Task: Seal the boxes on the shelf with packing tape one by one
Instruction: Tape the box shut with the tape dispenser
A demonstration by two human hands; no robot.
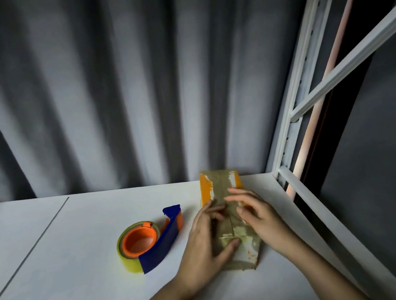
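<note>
A small brown cardboard box (221, 183) with orange patches and old tape lies flat on the white shelf board (82, 267), near the back right corner. My left hand (207, 240) lies on the box's left side, fingers spread and the thumb pressing the near flap. My right hand (257, 214) presses flat on the box's right side with straight fingers. A tape dispenser (150, 242), blue with an orange core and a clear yellowish roll, lies on the board just left of the box, untouched.
A grey curtain (114, 85) hangs behind the shelf. White metal shelf uprights and a cross bar (306, 87) stand at the right, and the board's right rim (322, 210) runs close to the box. A seam crosses the board at the left.
</note>
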